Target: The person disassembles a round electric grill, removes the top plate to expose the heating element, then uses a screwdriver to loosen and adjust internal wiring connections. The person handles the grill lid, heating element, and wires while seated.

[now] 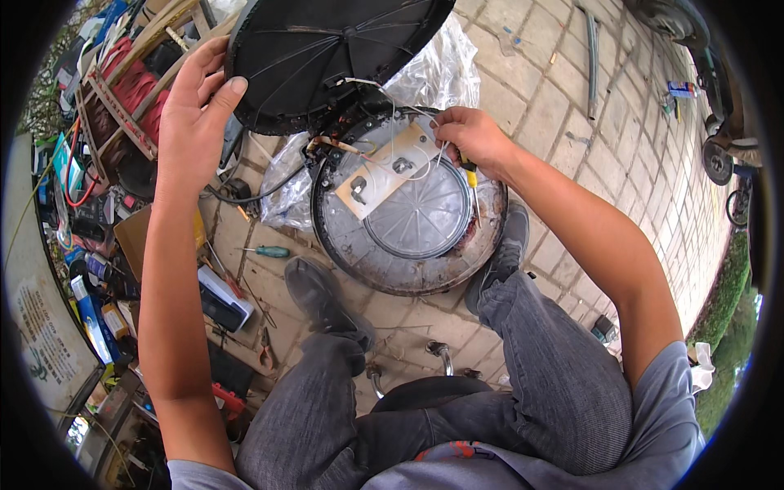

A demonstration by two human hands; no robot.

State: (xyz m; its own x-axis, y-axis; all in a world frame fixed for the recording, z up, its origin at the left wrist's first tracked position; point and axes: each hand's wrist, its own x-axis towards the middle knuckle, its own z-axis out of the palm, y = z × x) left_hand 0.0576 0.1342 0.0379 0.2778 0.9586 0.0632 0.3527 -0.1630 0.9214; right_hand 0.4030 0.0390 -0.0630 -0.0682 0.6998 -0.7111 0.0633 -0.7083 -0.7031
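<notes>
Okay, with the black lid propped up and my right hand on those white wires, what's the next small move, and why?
Probably ease the white wires clear of the tan plate. The right hand pinches them alongside a yellow-handled screwdriver, the left hand holds the black lid up, and they loop across the plate.

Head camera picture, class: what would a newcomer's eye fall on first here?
At centre, a round opened appliance base lies on the paving, its black lid tipped up by the left hand. The right hand pinches thin white wires above it, a yellow-handled screwdriver tucked in its fingers. Cluttered tools fill the left edge.
</notes>
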